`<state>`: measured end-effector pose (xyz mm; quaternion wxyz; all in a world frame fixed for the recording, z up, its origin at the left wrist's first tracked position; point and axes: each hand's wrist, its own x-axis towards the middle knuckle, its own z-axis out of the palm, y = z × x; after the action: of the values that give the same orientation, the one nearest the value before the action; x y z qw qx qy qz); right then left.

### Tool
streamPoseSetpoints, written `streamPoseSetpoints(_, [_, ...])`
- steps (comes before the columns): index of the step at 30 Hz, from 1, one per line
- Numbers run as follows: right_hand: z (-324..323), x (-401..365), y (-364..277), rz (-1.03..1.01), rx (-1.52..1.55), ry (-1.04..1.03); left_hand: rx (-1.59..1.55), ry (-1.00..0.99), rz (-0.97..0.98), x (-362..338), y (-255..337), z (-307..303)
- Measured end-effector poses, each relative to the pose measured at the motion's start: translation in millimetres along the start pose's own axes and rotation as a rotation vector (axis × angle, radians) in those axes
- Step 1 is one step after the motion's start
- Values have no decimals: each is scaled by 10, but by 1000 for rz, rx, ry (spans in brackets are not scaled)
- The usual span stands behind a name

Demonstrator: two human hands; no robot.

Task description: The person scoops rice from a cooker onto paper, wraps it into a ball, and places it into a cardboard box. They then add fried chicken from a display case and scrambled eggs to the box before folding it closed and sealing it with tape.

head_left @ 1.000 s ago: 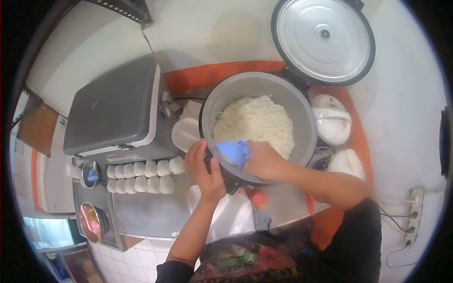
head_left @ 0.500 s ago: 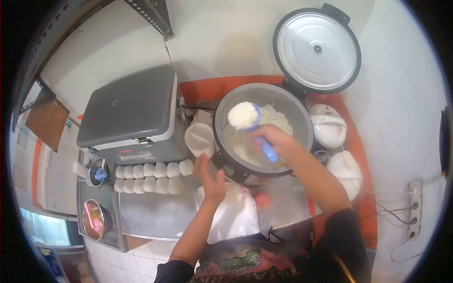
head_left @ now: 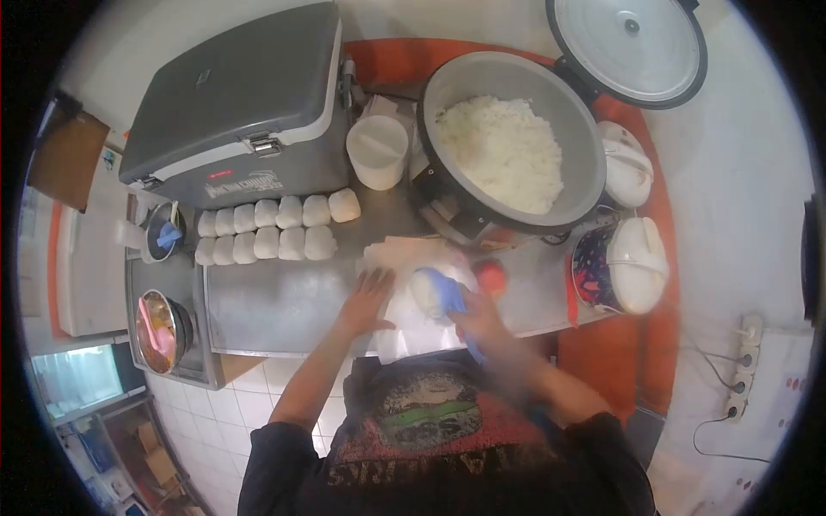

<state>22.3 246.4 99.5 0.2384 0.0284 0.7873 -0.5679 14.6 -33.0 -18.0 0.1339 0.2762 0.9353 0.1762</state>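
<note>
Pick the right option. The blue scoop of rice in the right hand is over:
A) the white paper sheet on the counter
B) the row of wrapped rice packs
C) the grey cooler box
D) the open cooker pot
A: the right hand holds the blue scoop above the white paper sheet, which the left hand presses flat, and the cooker pot stands further back.

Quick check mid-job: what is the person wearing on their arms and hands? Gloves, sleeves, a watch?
No gloves: the left hand and the right hand are bare, as are both forearms. Black short sleeves begin high on the arms, the left sleeve and the right sleeve. They belong to a black T-shirt with a green and red print. No watch or ring shows, though the right arm is motion-blurred.
</note>
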Motion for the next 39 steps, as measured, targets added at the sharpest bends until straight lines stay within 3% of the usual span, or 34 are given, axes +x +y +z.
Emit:
streamPoseSetpoints(1, [186, 62, 436, -217, -249, 187, 21, -11, 5, -2, -24, 41])
streamPoseSetpoints(4, [456, 111, 1449, -361, -567, -26, 62, -27, -30, 9, 8, 17])
streamPoseSetpoints(7, [437, 78, 1293, -288, -776, 37, 49, -25, -50, -5, 7, 34])
streamPoseSetpoints(10, [481, 12, 1190, -199, -761, 68, 110, -53, -75, 13, 59, -1])
streamPoseSetpoints(16, [229, 38, 1145, -251, -462, -116, 169, -130, -133, 245, 15, 121])
streamPoseSetpoints(19, [180, -66, 969, -287, -316, 48, 210, 305, -21, 523, -72, 321])
streamPoseSetpoints(22, [89, -268, 934, -380, -289, 348, 231, 298, -92, 647, -31, 552])
streamPoseSetpoints(25, [-103, -579, 793, -123, -247, 658, 100, 234, -139, 608, 164, 500])
streamPoseSetpoints(28, [-381, -558, 1662, -75, -357, 982, -196, 174, -254, 687, 261, 362])
streamPoseSetpoints(31, [-761, -428, 1918, -61, -398, 1071, -327, 408, -273, 903, 270, 379])
streamPoseSetpoints(34, [-1071, -46, 2108, -178, -441, 1136, -233, 164, -268, 1161, 227, 133])
streamPoseSetpoints(37, [-1196, 231, 1902, -261, -486, 1211, 22, 149, -237, 1194, 268, -49])
streamPoseSetpoints(39, [-1076, 300, 1507, -270, -479, 1185, -14, 246, -94, 1099, 267, -191])
